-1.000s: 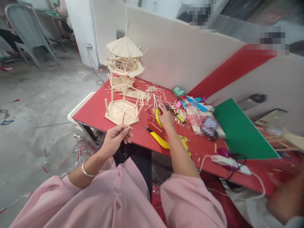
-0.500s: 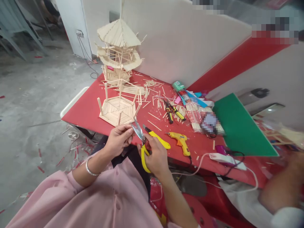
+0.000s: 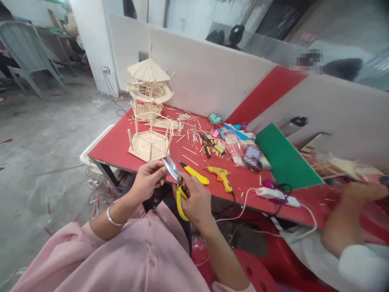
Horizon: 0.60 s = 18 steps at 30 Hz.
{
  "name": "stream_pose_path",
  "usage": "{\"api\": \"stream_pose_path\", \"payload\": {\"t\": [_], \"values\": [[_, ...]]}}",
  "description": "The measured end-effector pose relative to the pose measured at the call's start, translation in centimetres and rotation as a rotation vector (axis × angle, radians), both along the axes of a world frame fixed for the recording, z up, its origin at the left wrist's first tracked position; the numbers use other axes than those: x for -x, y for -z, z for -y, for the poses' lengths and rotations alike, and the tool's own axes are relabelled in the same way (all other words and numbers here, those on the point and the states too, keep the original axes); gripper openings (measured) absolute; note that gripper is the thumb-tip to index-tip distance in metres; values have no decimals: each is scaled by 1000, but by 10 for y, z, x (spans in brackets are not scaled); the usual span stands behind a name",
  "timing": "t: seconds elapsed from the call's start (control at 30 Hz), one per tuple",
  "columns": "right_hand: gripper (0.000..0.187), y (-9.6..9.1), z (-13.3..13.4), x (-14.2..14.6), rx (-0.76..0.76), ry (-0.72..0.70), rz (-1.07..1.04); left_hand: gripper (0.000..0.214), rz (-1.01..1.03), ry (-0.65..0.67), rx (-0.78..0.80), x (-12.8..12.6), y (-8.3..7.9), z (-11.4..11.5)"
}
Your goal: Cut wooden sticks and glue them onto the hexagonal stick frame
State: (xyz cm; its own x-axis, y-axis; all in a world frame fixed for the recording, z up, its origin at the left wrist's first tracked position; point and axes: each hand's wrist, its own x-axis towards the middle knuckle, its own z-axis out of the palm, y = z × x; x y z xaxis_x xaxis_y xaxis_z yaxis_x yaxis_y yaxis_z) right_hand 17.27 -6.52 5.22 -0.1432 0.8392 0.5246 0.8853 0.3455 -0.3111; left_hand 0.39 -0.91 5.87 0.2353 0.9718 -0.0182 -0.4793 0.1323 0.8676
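My right hand (image 3: 196,198) grips a pair of scissors (image 3: 172,168) with yellow handles. The blades are parted and point up and left, toward the fingertips of my left hand (image 3: 148,181). That left hand is pinched closed; what sits between its fingers is too small to make out. Just beyond the blades, on the red table (image 3: 111,148), stands a hexagonal base of wooden sticks (image 3: 148,148) with upright posts and a partial top frame. A yellow utility knife (image 3: 196,174) lies right beside the scissors, and a yellow glue gun (image 3: 221,176) is further right.
A tiered stick pagoda (image 3: 148,73) stands at the back. Pliers (image 3: 206,148), loose sticks (image 3: 164,123) and a green board (image 3: 282,158) lie across the table. A white power strip (image 3: 275,196) with cords is near the front edge. At right is another person's arm (image 3: 343,219).
My view has tilted upward, showing more of the wall and room. Both hands and the scissors keep nearly the same pose. The other person's arm at right shows further into view.
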Motion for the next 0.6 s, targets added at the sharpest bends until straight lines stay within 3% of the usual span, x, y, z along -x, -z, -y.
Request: {"api": "stream_pose_path", "payload": {"t": [0.23,0.6], "values": [[36,-4,9,-5,-98,49,75,39,-8,14,-22,-2,-5,8],[36,9,1,-8,-102,21,63,39,-10,20,25,-1,1,3]]}}
